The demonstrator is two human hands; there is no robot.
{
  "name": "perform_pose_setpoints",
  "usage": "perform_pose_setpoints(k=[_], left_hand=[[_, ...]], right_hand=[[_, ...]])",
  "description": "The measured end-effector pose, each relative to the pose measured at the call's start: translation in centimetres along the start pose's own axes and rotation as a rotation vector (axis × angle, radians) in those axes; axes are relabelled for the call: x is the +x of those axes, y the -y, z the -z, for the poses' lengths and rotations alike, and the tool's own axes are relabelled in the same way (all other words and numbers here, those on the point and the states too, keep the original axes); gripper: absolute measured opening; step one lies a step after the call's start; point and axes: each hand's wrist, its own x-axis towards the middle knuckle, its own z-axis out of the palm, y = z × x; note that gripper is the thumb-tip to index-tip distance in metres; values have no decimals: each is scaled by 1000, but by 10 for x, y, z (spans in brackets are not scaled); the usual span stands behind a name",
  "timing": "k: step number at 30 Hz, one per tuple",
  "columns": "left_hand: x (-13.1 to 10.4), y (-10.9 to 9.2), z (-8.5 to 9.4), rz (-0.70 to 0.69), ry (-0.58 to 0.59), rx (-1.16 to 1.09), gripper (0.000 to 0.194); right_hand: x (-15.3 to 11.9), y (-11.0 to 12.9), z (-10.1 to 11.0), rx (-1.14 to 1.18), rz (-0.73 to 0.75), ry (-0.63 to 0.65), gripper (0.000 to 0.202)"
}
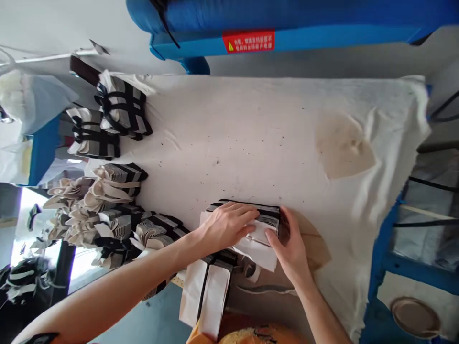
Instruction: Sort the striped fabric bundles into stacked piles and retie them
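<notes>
A stack of black, grey and white fabric pieces (263,238) lies at the front edge of the cloth-covered table. My left hand (229,224) rests on its top left part, fingers lying flat. My right hand (291,241) grips the stack's right end, thumb on top and fingers at the far side. Just below, a second black and white bundle (214,291) hangs over the table edge near my body. A brown piece (311,239) lies flat beside my right hand.
Tied fabric bundles (124,105) stand at the table's back left, with several more (111,224) along the left side. A blue machine beam (304,40) spans the back. A beige patch (342,145) lies on the white cloth (229,119). Blue framing (380,267) stands at right.
</notes>
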Motion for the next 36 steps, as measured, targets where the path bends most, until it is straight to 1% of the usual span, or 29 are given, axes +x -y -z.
perform_pose_setpoints(k=[2,4,9,13,19,23,27,32,36], left_hand=[[0,2,1,-37,-21,-2,27],[5,2,5,-30,0,-12,29],[22,1,18,-1,144,-42,34],[35,-1,23,5,241,-81,37],[45,-3,30,59,334,-89,42],[46,-5,31,80,350,-91,43],[48,-7,30,72,354,-75,39],[52,-9,30,39,353,-81,33],[51,-10,29,45,353,-76,37]], right_hand=[[-3,1,1,-12,0,-4,72],[-5,4,3,-24,-8,-3,73],[-6,16,7,-117,4,-2,74],[-7,22,10,-173,12,13,75],[-7,28,7,-172,1,-6,77],[-6,29,5,-161,-2,-25,78],[-7,29,5,-143,-28,-16,79],[-5,29,6,-157,19,-22,81],[-5,28,5,-165,27,-34,81]])
